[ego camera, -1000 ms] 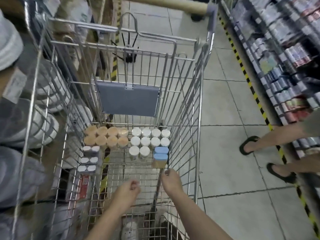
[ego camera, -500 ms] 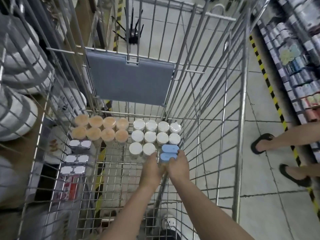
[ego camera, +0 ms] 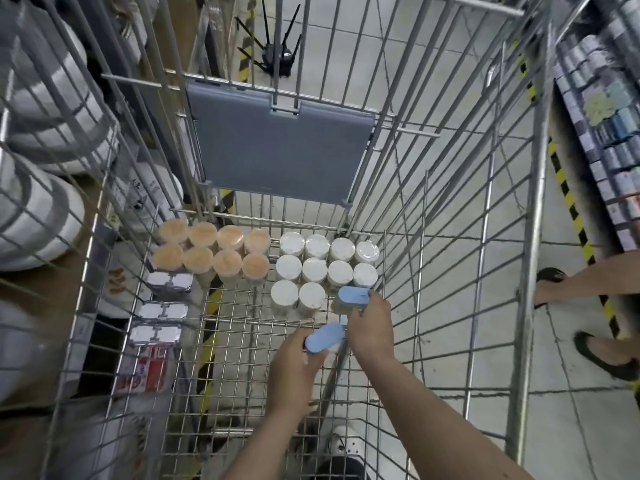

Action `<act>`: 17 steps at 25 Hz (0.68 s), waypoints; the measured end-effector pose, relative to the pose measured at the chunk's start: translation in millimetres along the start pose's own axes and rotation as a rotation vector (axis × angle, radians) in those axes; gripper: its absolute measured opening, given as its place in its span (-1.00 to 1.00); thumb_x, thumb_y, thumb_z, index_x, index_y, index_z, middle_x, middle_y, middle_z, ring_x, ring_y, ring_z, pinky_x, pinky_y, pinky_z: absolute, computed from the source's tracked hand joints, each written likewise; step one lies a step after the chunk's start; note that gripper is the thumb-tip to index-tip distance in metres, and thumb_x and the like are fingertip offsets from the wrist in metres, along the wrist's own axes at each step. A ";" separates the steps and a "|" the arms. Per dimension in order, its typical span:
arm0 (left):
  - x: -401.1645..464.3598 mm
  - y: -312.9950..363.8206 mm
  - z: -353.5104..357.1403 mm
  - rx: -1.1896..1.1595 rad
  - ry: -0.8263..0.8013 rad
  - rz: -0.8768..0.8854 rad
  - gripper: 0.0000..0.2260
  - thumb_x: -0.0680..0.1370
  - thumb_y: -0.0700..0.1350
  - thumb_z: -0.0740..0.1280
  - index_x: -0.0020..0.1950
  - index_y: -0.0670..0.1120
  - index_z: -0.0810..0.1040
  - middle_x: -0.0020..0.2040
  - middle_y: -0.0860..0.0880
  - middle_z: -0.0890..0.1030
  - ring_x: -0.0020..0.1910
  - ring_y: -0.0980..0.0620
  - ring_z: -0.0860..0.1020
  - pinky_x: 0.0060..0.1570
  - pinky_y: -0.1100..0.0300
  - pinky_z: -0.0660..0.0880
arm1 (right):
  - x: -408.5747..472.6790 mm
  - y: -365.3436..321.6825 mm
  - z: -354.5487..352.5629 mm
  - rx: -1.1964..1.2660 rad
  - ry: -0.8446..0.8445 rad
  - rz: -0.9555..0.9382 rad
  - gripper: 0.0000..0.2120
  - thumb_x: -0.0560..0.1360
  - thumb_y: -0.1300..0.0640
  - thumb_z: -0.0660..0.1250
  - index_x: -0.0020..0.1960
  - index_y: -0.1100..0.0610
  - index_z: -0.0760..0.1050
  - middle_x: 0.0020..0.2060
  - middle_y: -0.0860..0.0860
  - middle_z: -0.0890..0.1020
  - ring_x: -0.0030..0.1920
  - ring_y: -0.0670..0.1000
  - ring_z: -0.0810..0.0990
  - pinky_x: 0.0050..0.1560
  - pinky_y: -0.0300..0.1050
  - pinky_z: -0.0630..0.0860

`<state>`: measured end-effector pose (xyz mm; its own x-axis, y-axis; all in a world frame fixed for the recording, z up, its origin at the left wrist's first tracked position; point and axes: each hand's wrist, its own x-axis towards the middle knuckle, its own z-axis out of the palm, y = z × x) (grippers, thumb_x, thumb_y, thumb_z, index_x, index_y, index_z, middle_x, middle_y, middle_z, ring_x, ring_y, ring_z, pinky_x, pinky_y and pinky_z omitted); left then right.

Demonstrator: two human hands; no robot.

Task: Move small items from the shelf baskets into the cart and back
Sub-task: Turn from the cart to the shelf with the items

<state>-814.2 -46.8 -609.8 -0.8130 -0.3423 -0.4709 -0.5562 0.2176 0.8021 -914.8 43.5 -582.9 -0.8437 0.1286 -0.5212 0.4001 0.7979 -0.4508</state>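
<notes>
Both my hands are down inside the wire cart (ego camera: 478, 258). My left hand (ego camera: 294, 362) grips a blue-lidded container (ego camera: 323, 337), lifted and tilted above the cart floor. My right hand (ego camera: 370, 323) holds a second blue-lidded container (ego camera: 353, 295) upright beside the white jars. Several white-lidded jars (ego camera: 313, 268) stand in rows at the cart's far end. Several orange-lidded jars (ego camera: 211, 251) stand in two rows to their left. Three silver-topped packs (ego camera: 162, 310) lie along the left wall, with a red and white pack (ego camera: 145, 372) nearer me.
A grey flap (ego camera: 277, 150) hangs on the cart's far wall. Stacked white and grey bowls (ego camera: 41, 188) fill the shelf at left. Shelves of packaged goods (ego camera: 609, 116) line the right. Another person's sandalled feet (ego camera: 595, 351) stand on the tiled floor at right. A tripod base (ego camera: 277, 57) stands ahead.
My hands reached down into the cart and each took one of the two blue-lidded containers. The left one has been lifted and pulled back toward me. The view has dropped closer to the cart.
</notes>
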 end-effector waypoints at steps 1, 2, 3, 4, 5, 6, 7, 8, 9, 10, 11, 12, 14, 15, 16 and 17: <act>-3.9 -8.3 -10.0 0.010 0.024 -0.020 -0.83 0.48 -0.07 0.42 0.02 0.10 0.51 -0.07 0.17 0.58 -0.10 0.19 0.54 -0.13 0.10 0.55 | 0.3 -0.4 2.1 -0.020 0.011 -0.016 -0.52 0.56 0.28 0.14 0.46 0.19 0.19 0.36 0.12 0.28 0.29 0.14 0.40 0.23 -0.03 0.38; -7.7 -14.4 -20.5 0.009 0.048 -0.031 -0.82 0.48 -0.07 0.42 0.03 0.11 0.50 -0.06 0.17 0.58 -0.09 0.19 0.55 -0.14 0.13 0.55 | -0.4 -0.7 4.7 -0.045 0.024 -0.030 -0.52 0.55 0.27 0.16 0.46 0.18 0.19 0.34 0.12 0.29 0.26 0.15 0.42 0.20 -0.01 0.41; -10.9 -19.6 -30.1 -0.005 0.064 -0.043 -0.83 0.49 -0.08 0.41 0.03 0.11 0.50 -0.06 0.17 0.59 -0.08 0.18 0.56 -0.14 0.15 0.55 | -1.2 0.4 7.6 -0.079 0.036 -0.043 -0.51 0.55 0.26 0.18 0.46 0.17 0.19 0.32 0.13 0.29 0.22 0.16 0.44 0.16 -0.01 0.43; -13.1 -23.8 -39.2 -0.030 0.077 -0.046 -0.83 0.49 -0.11 0.41 0.01 0.10 0.50 -0.06 0.16 0.60 -0.06 0.17 0.56 -0.14 0.16 0.55 | -2.5 2.2 10.1 -0.117 0.047 -0.055 -0.49 0.54 0.26 0.20 0.46 0.17 0.18 0.29 0.13 0.29 0.19 0.17 0.45 0.11 -0.01 0.44; -15.2 -27.0 -47.4 -0.055 0.086 -0.054 -0.82 0.49 -0.14 0.41 -0.01 0.11 0.51 -0.05 0.16 0.60 -0.05 0.16 0.57 -0.13 0.18 0.53 | -3.6 4.6 12.6 -0.154 0.055 -0.067 -0.48 0.52 0.27 0.23 0.45 0.16 0.18 0.27 0.14 0.29 0.16 0.18 0.46 0.08 -0.02 0.45; -17.3 -29.7 -53.8 -0.081 0.092 -0.066 -0.80 0.48 -0.17 0.41 -0.03 0.12 0.50 -0.05 0.16 0.60 -0.04 0.15 0.57 -0.11 0.19 0.53 | -4.1 7.4 14.3 -0.187 0.063 -0.085 -0.47 0.51 0.28 0.25 0.44 0.17 0.17 0.25 0.15 0.29 0.14 0.18 0.47 0.04 -0.03 0.46; -19.6 -32.0 -59.3 -0.108 0.097 -0.077 -0.78 0.48 -0.20 0.41 -0.04 0.12 0.51 -0.04 0.16 0.61 -0.03 0.15 0.57 -0.09 0.17 0.53 | -4.5 9.7 16.4 -0.215 0.072 -0.104 -0.47 0.50 0.29 0.27 0.42 0.17 0.19 0.24 0.16 0.30 0.11 0.19 0.47 0.01 -0.03 0.47; -21.5 -35.9 -62.6 -0.126 0.097 -0.082 -0.77 0.48 -0.21 0.41 -0.02 0.10 0.52 -0.03 0.15 0.62 -0.02 0.13 0.57 -0.06 0.14 0.55 | -4.0 10.7 18.1 -0.241 0.083 -0.118 -0.49 0.50 0.31 0.28 0.39 0.19 0.21 0.23 0.17 0.30 0.09 0.20 0.48 -0.04 -0.03 0.47; -23.7 -38.7 -64.8 -0.138 0.092 -0.082 -0.77 0.47 -0.23 0.41 0.01 0.07 0.54 -0.02 0.14 0.63 -0.01 0.11 0.58 -0.05 0.10 0.56 | -2.6 11.6 19.6 -0.267 0.097 -0.127 -0.52 0.49 0.31 0.28 0.36 0.20 0.23 0.24 0.18 0.30 0.08 0.21 0.48 -0.09 -0.04 0.46; -26.3 -41.3 -67.0 -0.149 0.091 -0.083 -0.77 0.47 -0.24 0.41 0.03 0.05 0.54 -0.01 0.13 0.63 -0.01 0.10 0.59 -0.04 0.09 0.57 | -1.3 11.8 21.6 -0.300 0.115 -0.138 -0.54 0.48 0.31 0.29 0.34 0.22 0.24 0.25 0.18 0.30 0.08 0.21 0.48 -0.12 -0.05 0.44; -28.8 -42.6 -68.5 -0.164 0.090 -0.084 -0.76 0.47 -0.25 0.42 0.04 0.04 0.55 -0.01 0.13 0.64 -0.01 0.10 0.60 -0.04 0.10 0.57 | 0.5 12.7 23.1 -0.343 0.140 -0.157 -0.55 0.48 0.30 0.30 0.32 0.24 0.26 0.27 0.18 0.31 0.10 0.21 0.47 -0.12 -0.04 0.43; -31.4 -42.6 -70.4 -0.176 0.093 -0.081 -0.76 0.47 -0.26 0.42 0.04 0.03 0.56 -0.01 0.13 0.64 0.00 0.11 0.60 -0.03 0.11 0.57 | 1.9 13.3 24.6 -0.389 0.167 -0.183 -0.57 0.48 0.30 0.30 0.30 0.25 0.28 0.26 0.18 0.34 0.12 0.21 0.46 -0.07 -0.03 0.44; -35.9 -42.7 -73.8 -0.187 0.102 -0.079 -0.75 0.47 -0.26 0.42 0.06 0.04 0.56 0.01 0.14 0.64 0.01 0.12 0.60 -0.01 0.13 0.56 | 4.5 15.2 26.2 -0.451 0.191 -0.206 -0.67 0.48 0.30 0.27 0.23 0.26 0.33 0.17 0.18 0.44 0.10 0.20 0.46 -0.04 0.03 0.45; -38.4 -43.1 -76.0 -0.189 0.112 -0.081 -0.73 0.47 -0.27 0.41 0.06 0.05 0.56 0.02 0.14 0.64 0.02 0.12 0.60 -0.01 0.12 0.56 | 4.5 15.8 27.7 -0.454 0.186 -0.200 -0.70 0.48 0.31 0.25 0.20 0.25 0.35 0.12 0.16 0.48 0.09 0.20 0.46 -0.08 0.03 0.44; -40.9 -43.4 -77.2 -0.194 0.123 -0.089 -0.72 0.46 -0.27 0.41 0.05 0.07 0.56 0.01 0.13 0.64 0.02 0.12 0.60 -0.01 0.11 0.56 | 4.4 17.4 28.6 -0.444 0.182 -0.198 -0.71 0.48 0.32 0.24 0.20 0.23 0.35 0.09 0.14 0.49 0.08 0.19 0.47 -0.13 0.01 0.42; -43.4 -42.7 -78.7 -0.205 0.136 -0.096 -0.72 0.46 -0.28 0.41 0.03 0.08 0.56 0.00 0.12 0.64 0.01 0.11 0.60 -0.01 0.11 0.56 | 4.3 19.0 29.1 -0.429 0.178 -0.207 -0.69 0.48 0.32 0.25 0.21 0.21 0.34 0.08 0.13 0.50 0.07 0.18 0.48 -0.18 -0.02 0.38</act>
<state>-741.6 -113.3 -594.7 -0.7197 -0.4751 -0.5063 -0.5721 -0.0072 0.8201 -900.4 42.1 -614.8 -0.9525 0.0105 -0.3043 0.0663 0.9826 -0.1737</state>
